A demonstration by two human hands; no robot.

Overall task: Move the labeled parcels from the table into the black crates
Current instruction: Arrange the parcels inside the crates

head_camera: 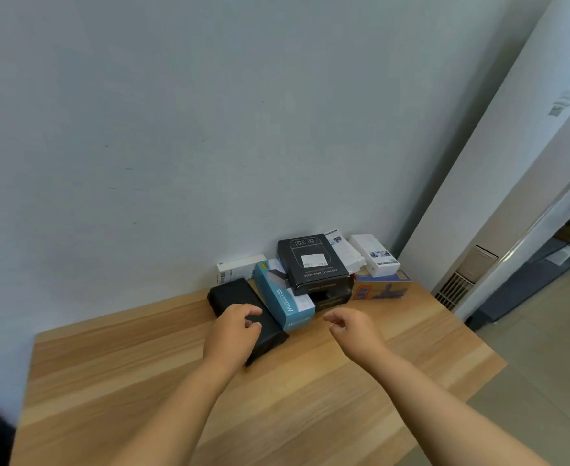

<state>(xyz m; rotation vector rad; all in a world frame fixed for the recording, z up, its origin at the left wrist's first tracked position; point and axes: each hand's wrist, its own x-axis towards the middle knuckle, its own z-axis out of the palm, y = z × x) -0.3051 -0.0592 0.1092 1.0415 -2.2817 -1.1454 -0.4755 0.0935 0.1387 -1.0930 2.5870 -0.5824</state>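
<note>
A pile of small parcels sits at the back of the wooden surface (209,381), up against the wall. No black crates show here. Farthest left lies a flat black box (240,297), and the left hand (231,334) rests on top of it with its fingers curled down over the box, touching it but not yet lifting. The box looks stiff, smooth and probably light, so holding it by its two long sides should work. Just beside it is a blue box (283,301), then a black coffee scale box (312,264) stacked on another. The right hand (352,327) hangs over the bare wood, half open, holding nothing.
</note>
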